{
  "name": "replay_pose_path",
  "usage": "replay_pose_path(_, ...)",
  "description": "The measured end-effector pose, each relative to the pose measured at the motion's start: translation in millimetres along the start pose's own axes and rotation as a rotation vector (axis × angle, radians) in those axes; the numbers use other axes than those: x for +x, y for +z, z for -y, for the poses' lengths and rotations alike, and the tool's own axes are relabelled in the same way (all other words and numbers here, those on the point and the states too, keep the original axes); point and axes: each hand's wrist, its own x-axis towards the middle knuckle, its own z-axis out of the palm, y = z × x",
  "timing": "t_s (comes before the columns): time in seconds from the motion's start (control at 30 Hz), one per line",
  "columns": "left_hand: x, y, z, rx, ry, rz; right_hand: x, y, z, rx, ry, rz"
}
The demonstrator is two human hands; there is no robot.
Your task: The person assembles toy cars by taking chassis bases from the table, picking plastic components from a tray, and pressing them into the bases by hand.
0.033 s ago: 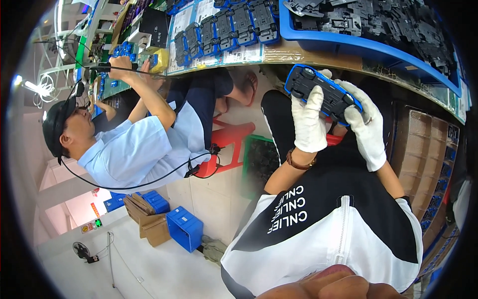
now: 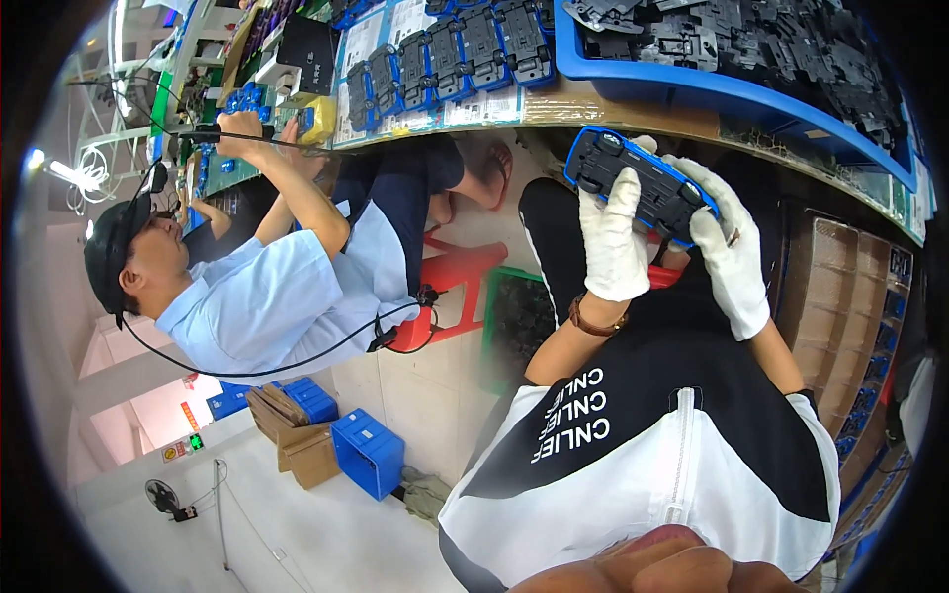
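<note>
The workbench is the largest thing, and it runs along the top of the view from eleven o'clock to two o'clock. At nine o'clock sits a co-worker in a light-blue shirt and a dark cap, with both hands raised to the bench; what they hold is too small to tell. At three o'clock stands a brown rack with compartments. Between one and two o'clock, on the bench, is a wide blue bin, heaped with black plastic parts. A red stool is near the centre, and a blue crate is on the floor at seven o'clock. At twelve o'clock, on the bench, a row of blue toy cars shows black undersides.

Both own hands wear white gloves and are in front of the bench edge. The right hand, between two and three o'clock, is curled around the right end of one toy car. The left hand, at two o'clock, grips its near side, with the thumb on the black chassis. This car is tilted, underside and wheels facing the camera. The smallest is the brown wristband on the left wrist.
</note>
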Motion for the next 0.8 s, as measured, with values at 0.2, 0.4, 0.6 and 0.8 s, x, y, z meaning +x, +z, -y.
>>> replay_pose_path(0.2,7.6,-14.3,3.4,0.226,-0.07,0.035,-4.6,-7.9,-0.8,0.106,0.273,0.071)
replay_pose_path(0.4,86.5,-41.5,-42.4,1.474,1.019,-0.145,-10.5,-24.1,-9.2,0.214,0.296,-0.079)
replay_pose_path(0.6,158.5,-38.9,-32.5,2.066,0.76,-0.176,-15.2,-20.2,-7.5,0.2,0.298,-0.152)
replay_pose_path(0.8,174.8,-49.1,-36.5,2.048,0.801,-0.237,-24.4,-23.1,-11.7,0.193,0.314,-0.202)
